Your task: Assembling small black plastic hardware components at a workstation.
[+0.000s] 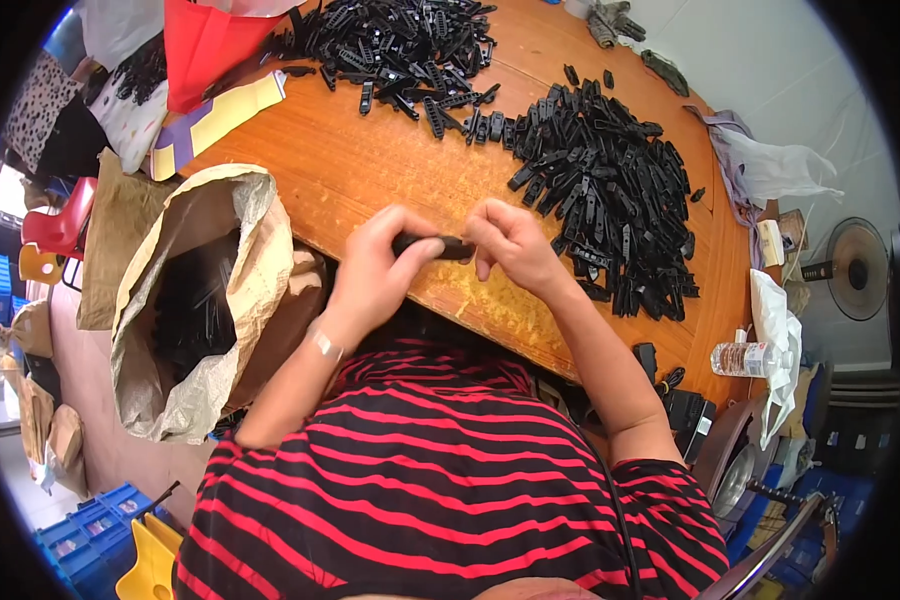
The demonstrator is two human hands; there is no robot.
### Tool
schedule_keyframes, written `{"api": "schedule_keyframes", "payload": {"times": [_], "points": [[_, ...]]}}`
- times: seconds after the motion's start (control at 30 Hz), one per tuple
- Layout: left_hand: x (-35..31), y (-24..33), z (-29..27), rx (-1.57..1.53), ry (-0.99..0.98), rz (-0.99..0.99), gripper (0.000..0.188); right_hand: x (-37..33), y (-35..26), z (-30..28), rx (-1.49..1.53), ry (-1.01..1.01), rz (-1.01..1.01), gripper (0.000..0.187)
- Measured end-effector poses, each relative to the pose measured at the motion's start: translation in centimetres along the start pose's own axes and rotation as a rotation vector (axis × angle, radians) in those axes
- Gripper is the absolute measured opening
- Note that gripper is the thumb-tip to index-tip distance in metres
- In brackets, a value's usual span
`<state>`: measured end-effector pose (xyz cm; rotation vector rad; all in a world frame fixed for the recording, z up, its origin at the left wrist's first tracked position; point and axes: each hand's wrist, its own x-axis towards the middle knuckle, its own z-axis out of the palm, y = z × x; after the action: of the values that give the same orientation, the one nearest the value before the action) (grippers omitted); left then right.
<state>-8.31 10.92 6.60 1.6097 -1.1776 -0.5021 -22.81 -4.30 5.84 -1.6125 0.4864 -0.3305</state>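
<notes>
Head view: person in striped shirt (430, 470), at edge of wooden table (380, 165). Left hand (375, 252) grasps a dark piece (444, 247) between thumb and fingers, above the table's near edge. Right hand (515, 243) curled at the piece's right end; cannot tell whether it pinches. Open sack (272, 225) to the left, black contents. Beyond, right: large heap (610, 185) of black parts. Farther: second heap (400, 45).

2 hands (382, 248) (515, 245), 2 piles (400, 45) (615, 190), perhaps 1 part (454, 248)
</notes>
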Motion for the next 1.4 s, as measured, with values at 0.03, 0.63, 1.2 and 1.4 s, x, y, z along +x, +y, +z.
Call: {"api": "schedule_keyframes", "payload": {"times": [0.03,0.63,1.2,1.4], "points": [[-1.0,2.4,-1.7,0.042,0.005,0.056,0.012,-0.1,-0.4,-0.4,0.159,-0.077,0.032,0.019],[-3.9,8.4,-7.0,0.514,0.237,0.446,0.019,15.4,4.5,-6.1,-1.221,0.382,0.031,0.030],[6.2,-6.5,4.9,0.334,0.095,-0.020,0.020,7.4,4.9,-4.8,-1.028,0.373,-0.395,0.016],[7.7,-6.7,6.6,0.451,0.095,-0.023,0.024,8.5,5.3,-3.6,-1.114,0.369,-0.389,0.015]]}}
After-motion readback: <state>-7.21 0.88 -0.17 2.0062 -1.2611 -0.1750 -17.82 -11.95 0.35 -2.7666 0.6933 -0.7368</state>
